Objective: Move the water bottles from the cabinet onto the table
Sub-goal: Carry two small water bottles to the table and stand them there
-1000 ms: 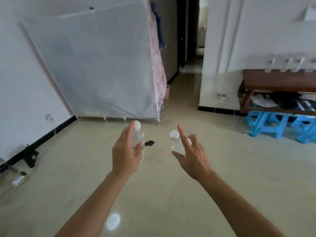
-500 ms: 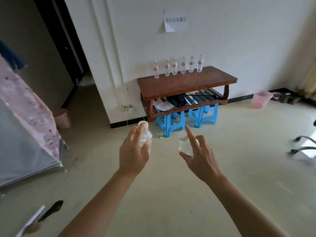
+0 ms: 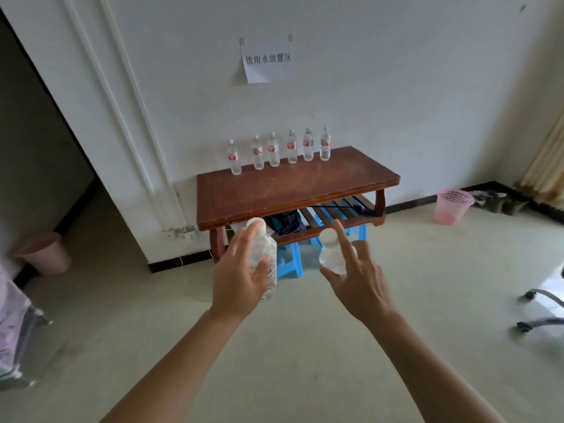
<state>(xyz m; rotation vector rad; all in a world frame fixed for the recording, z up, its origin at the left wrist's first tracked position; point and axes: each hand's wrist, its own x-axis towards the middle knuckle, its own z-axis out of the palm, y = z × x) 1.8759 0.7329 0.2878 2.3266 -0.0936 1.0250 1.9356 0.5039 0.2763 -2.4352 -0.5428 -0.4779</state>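
My left hand (image 3: 236, 280) grips a clear water bottle (image 3: 268, 264) with a white cap, held upright. My right hand (image 3: 358, 280) holds a second clear water bottle (image 3: 329, 257), its index finger raised beside the white cap. Both hands are out in front of me, above the floor and short of a low brown wooden table (image 3: 293, 189) by the white wall. Several water bottles with red labels (image 3: 273, 149) stand in a row along the table's back edge. The cabinet is out of view.
Blue plastic stools (image 3: 288, 264) and dark items sit under the table on its slatted shelf. A pink mesh basket (image 3: 451, 206) stands at the right, a pink bin (image 3: 45, 253) at the left near a dark doorway. Chair legs with castors (image 3: 540, 309) are at far right.
The view has swung from the grey cloth wardrobe to the table, which now looks closer and more central. Both hands keep their bottles in the same hold.
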